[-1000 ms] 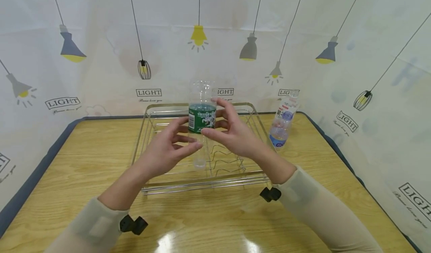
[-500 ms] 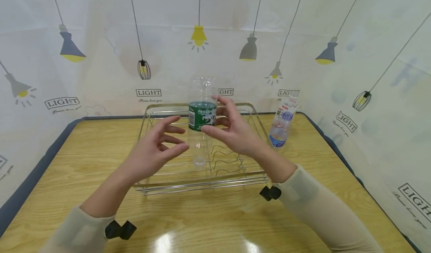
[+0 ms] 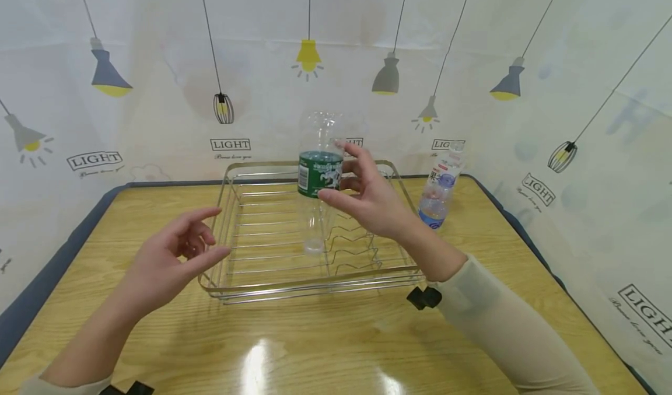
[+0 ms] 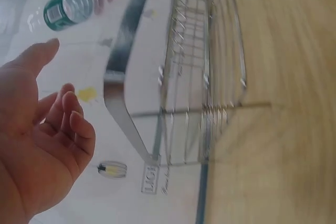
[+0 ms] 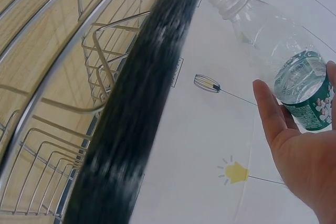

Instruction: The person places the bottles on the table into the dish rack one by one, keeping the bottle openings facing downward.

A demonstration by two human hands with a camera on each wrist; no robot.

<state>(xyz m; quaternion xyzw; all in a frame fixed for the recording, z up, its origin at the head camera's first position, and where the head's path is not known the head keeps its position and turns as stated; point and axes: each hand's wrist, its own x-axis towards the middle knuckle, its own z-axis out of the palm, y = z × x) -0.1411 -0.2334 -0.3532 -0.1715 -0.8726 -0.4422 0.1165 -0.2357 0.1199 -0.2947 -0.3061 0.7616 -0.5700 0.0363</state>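
two bottles, two hands, one rack: green-labelled bottle held neck-down

backdrop: one pale cloth (image 3: 341, 10) printed with hanging lamps (image 3: 308, 53); eight counted in the head view.

table: one, yellow wood-grain top (image 3: 315, 336).

rack: one, rectangular, silver metal wire with a broad flat rim (image 4: 122, 51); on the table, at centre.

sleeves: two, pale cream cloth; right one (image 3: 509, 319) seen at greater length, left one (image 3: 63, 387) cut by the frame edge.

bottles: two. (1) clear plastic bottle with a green label (image 3: 314, 174), upside down over the rack; cannot tell whether its neck dips below rim level. (2) clear plastic bottle with blue-and-white printing (image 3: 438, 188), on the table just beside the rack's right side.

hands: two, bare. right hand (image 3: 375, 202) grips bottle 1 at the label, thumb on the near side, fingers round the right. left hand (image 3: 163, 266) near the rack's left rim, apart from it; thumb and index finger spread, other fingers loosely curled.

black blocks: four small ones, two per wrist (image 3: 424, 297).
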